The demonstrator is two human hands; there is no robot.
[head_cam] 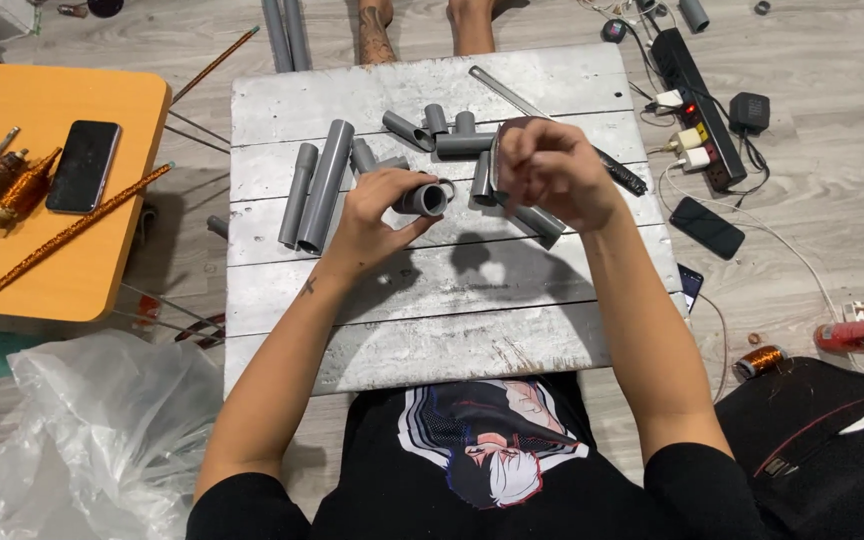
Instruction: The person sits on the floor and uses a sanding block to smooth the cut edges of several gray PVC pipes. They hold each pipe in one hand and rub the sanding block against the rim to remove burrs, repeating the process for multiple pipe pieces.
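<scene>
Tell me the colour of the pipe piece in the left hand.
Grey; the pipe piece in the left hand shows best in the head view.

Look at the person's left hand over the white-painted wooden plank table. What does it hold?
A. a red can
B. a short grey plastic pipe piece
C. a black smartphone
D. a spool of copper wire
B: the left hand grips a short grey plastic pipe piece, its open end showing, above the white-painted wooden plank table.

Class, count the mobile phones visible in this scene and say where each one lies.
3: one phone on the orange table, one dark phone on the floor right of the board, one phone edge just below; others may be hidden.
</scene>
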